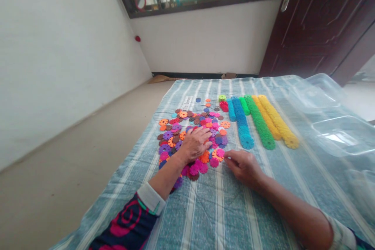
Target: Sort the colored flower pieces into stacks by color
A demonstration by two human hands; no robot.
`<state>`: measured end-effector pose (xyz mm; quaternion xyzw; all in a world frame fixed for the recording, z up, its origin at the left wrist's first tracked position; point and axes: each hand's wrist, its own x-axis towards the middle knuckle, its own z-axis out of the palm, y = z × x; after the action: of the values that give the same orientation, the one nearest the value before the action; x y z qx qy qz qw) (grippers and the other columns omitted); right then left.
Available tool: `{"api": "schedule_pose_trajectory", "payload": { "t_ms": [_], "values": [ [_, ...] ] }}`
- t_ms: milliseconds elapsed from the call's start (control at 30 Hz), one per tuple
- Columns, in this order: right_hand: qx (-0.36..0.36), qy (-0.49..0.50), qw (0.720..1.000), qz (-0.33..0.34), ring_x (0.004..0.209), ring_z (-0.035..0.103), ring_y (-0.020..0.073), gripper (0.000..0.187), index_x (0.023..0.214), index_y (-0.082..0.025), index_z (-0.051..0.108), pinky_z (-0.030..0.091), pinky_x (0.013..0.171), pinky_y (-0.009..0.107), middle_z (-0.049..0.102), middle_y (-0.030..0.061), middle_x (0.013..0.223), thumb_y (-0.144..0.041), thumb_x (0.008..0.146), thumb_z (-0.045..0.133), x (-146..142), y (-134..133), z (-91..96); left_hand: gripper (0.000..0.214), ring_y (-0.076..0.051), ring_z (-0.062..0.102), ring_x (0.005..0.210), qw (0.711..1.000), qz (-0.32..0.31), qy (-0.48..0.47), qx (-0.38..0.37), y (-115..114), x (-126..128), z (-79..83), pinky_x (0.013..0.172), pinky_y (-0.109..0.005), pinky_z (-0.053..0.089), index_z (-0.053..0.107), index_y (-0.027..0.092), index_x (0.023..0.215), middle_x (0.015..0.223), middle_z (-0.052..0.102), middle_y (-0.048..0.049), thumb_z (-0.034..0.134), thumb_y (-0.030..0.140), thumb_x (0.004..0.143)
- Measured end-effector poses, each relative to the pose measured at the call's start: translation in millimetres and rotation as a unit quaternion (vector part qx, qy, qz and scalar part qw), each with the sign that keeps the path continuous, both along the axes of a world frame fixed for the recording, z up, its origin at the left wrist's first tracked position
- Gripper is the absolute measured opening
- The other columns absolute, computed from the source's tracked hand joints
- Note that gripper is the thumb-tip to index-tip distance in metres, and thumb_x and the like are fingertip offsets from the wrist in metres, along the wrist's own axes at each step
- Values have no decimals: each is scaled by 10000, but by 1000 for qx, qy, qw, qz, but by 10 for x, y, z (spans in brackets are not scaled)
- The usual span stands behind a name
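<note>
My left hand (195,144) lies palm down on a loose pile of flower-shaped plastic discs (194,169), fingers stretched out. Pink, orange, purple, brown and blue discs mix in the pile. At the pile's right edge, my right hand (244,166) has thumb and fingers pinched together beside a pink disc (220,152). Whatever may be in that pinch is too small to make out. Beyond the right hand lie overlapping rows of discs sorted by colour: a blue row (241,119), a green row (259,125) and yellow rows (277,121).
Short stacks, one red (224,106) and one lime green (222,97), stand near the rows. Clear plastic boxes (344,134) are at the right on the striped cloth (231,211). Behind the table are a wall, a window ledge and a dark red door (319,27).
</note>
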<state>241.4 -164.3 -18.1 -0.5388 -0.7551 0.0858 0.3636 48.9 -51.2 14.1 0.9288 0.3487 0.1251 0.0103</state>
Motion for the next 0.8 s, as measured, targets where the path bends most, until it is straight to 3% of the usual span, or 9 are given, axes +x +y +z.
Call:
{"api": "schedule_pose_trajectory", "payload": {
  "t_ms": [167, 267, 400, 633, 800],
  "values": [
    [3, 2, 1000, -4, 628, 604, 149, 161, 826, -209, 656, 371, 616, 242, 666, 17, 669, -214, 857, 498, 1, 4, -11, 230, -256, 513, 1179, 997, 61, -15, 55, 54, -134, 2, 996, -478, 363, 656, 200, 1032, 1196, 639, -80, 522, 288, 867],
    [0, 2, 1000, -3, 622, 602, 148, 165, 828, -209, 657, 370, 612, 241, 663, 16, 660, -213, 857, 495, -2, 1, 7, 247, -250, 469, 1231, 998, 25, -25, 56, 27, -97, 10, 1011, -444, 358, 647, 192, 1059, 1224, 625, -72, 499, 263, 875],
    [-6, -2, 1000, -3, 613, 598, 147, 168, 826, -209, 658, 368, 604, 240, 664, 16, 661, -213, 855, 492, -4, -4, 26, 312, -238, 444, 1266, 999, -34, 2, 4, -23, -22, 15, 1024, -468, 332, 593, 247, 1171, 1328, 560, -36, 503, 321, 882],
    [-12, 6, 1000, 0, 630, 604, 150, 178, 818, -207, 659, 374, 616, 241, 667, 20, 667, -226, 862, 487, 4, -7, 20, 216, -236, 553, 1118, 997, 59, -9, 51, 18, -140, 3, 1015, -498, 318, 643, 211, 1018, 1184, 649, -63, 493, 288, 883],
    [-13, 7, 1000, 0, 649, 613, 155, 177, 829, -204, 658, 380, 625, 243, 675, 25, 687, -234, 866, 487, 4, -7, 19, 198, -229, 557, 1097, 995, 50, -30, 83, 19, -165, -18, 975, -429, 395, 653, 178, 961, 1130, 657, -87, 490, 249, 874]
  ]
}}
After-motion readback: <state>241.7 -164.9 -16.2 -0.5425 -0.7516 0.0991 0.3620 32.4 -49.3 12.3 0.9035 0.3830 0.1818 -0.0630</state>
